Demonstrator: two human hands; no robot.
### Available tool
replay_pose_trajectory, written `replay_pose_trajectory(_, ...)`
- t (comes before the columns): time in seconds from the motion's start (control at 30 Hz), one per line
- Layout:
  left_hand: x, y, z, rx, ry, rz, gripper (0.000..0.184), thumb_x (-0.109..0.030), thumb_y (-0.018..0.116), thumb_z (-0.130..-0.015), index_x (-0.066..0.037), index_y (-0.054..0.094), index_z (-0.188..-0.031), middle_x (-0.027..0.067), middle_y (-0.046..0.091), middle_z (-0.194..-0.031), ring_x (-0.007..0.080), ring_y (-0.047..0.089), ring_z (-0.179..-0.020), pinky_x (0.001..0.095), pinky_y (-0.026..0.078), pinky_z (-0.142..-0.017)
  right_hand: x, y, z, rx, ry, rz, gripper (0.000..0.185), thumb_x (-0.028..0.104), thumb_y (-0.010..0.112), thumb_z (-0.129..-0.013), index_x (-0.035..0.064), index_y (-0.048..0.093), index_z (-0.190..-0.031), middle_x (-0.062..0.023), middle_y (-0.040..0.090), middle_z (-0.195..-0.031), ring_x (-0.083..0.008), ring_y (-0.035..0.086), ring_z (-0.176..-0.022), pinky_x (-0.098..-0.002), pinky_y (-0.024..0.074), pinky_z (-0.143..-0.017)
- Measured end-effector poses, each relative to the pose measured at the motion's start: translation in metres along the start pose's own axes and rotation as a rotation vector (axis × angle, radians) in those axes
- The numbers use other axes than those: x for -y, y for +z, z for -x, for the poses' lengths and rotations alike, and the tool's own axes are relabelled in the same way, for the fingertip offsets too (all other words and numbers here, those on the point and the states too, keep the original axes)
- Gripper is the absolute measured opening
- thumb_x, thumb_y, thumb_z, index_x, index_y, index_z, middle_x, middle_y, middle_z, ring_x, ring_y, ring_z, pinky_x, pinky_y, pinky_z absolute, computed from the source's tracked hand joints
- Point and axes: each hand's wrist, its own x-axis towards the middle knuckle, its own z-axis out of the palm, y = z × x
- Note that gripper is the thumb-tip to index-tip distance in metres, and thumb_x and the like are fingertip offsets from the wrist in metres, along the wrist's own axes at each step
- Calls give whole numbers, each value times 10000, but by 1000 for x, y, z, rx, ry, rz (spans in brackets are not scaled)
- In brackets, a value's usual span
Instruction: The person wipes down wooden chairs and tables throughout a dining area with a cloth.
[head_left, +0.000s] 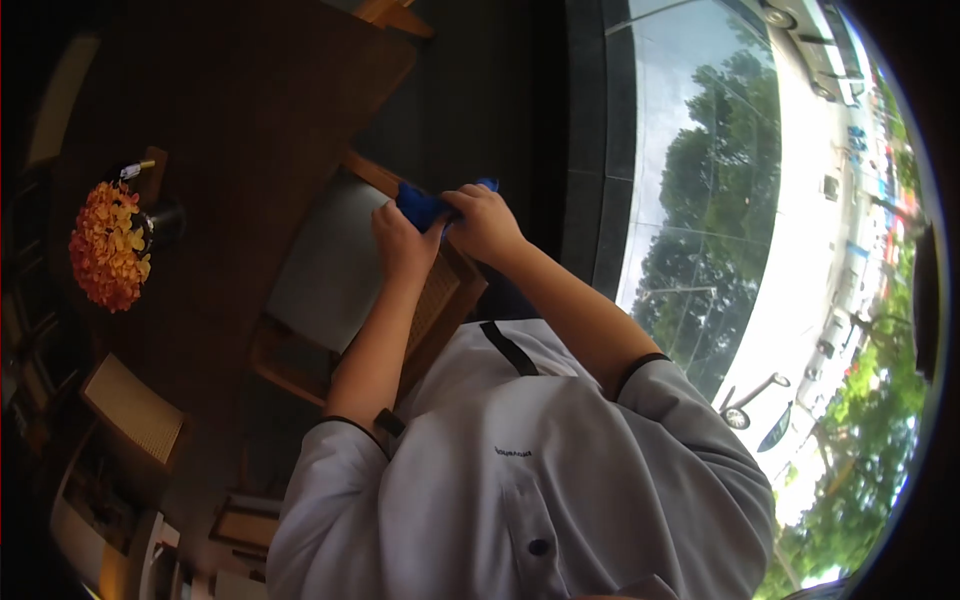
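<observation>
A blue cloth (419, 207) is bunched up between my two hands, in front of my body. My left hand (404, 242) grips its near left side, thumb towards the right hand. Closed over the other side of the cloth is my right hand (484, 224), with a small blue end showing beyond its fingers. The two hands almost touch. Below them is a wooden chair with a grey seat (325, 258) and a woven backrest (440, 305), partly hidden by my left forearm.
A dark table (230, 90) spreads to the left, with orange flowers (110, 247) in a dark vase. Another woven-backed chair (135, 405) stands at lower left. On the right is a large window (700, 180) with a dark frame; trees and vehicles show outside.
</observation>
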Motion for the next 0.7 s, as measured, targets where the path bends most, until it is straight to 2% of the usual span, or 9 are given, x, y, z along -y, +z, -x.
replay_pose_trajectory(0.07, 31, 22, 7, -30, -154, 24, 653, -361, 867, -716, 65, 553, -1099, 244, 603, -1068, 410, 592, -1022, 458, 476, -904, -10, 29, -17, 99, 67, 14, 356, 49, 637, -732, 32, 706, -1081, -173, 657, -1090, -341, 608, -1077, -413, 488, -940)
replay_pose_trajectory(0.13, 42, 35, 3, 192, -406, 242, 564, -324, 857, -726, 62, 615, -1058, 243, 658, -1034, 391, 648, -993, 438, 512, -867, -24, 52, -27, 217, 183, 67, 336, 58, 625, -761, 26, 706, -1085, -187, 652, -1117, -345, 590, -1131, -415, 470, -989)
replay_pose_trajectory(0.17, 44, 42, 1, 307, -528, 357, 521, -306, 852, -731, 61, 646, -1038, 243, 686, -1017, 381, 676, -978, 427, 529, -849, -40, 70, -21, 155, 183, 1, 361, 74, 628, -765, 24, 693, -1117, -203, 636, -1146, -353, 581, -1153, -417, 464, -1007)
replay_pose_trajectory(0.23, 42, 57, 0, 244, -559, 337, 444, -266, 848, -721, 48, 686, -990, 227, 714, -980, 344, 708, -945, 404, 551, -806, -77, 110, -9, 22, 190, -122, 417, 107, 635, -774, 20, 667, -1180, -234, 604, -1205, -368, 564, -1198, -421, 453, -1044)
replay_pose_trajectory(0.33, 48, 82, -3, 179, -640, 400, 412, -227, 857, -701, 45, 701, -969, 213, 727, -977, 318, 721, -939, 392, 561, -797, -83, 112, 4, -69, 366, -10, 570, 139, 632, -782, 11, 556, -1332, -298, 534, -1313, -420, 505, -1277, -428, 435, -1069)
replay_pose_trajectory(0.43, 53, 92, -6, 139, -734, 498, 393, -183, 859, -678, 44, 696, -955, 181, 730, -961, 283, 722, -914, 370, 559, -805, -81, 98, -8, 193, 682, -315, 681, 164, 611, -797, 26, 441, -1442, -299, 575, -1304, -380, 552, -1259, -394, 470, -1023)
replay_pose_trajectory(0.53, 42, 86, -10, 90, -776, 617, 366, -131, 834, -673, 36, 680, -960, 134, 723, -947, 229, 711, -878, 339, 551, -808, -85, 112, -19, 204, 680, -449, 680, 144, 570, -808, 29, 423, -1461, -299, 582, -1299, -385, 602, -1195, -389, 487, -993)
replay_pose_trajectory(0.63, 57, 101, -11, -61, -790, 780, 366, -101, 802, -682, 27, 654, -991, 96, 702, -959, 186, 688, -880, 318, 535, -812, -60, 92, -44, 424, 588, -397, 632, 157, 512, -836, -6, 431, -1441, -303, 570, -1313, -392, 535, -1269, -396, 449, -1039)
replay_pose_trajectory(0.7, 66, 103, -17, -108, -829, 849, 383, -90, 789, -689, 25, 638, -1022, 87, 690, -982, 176, 677, -903, 314, 527, -821, -55, 100, -58, 419, 575, -439, 602, 145, 495, -843, 2, 459, -1426, -298, 569, -1319, -387, 534, -1275, -397, 443, -1041)
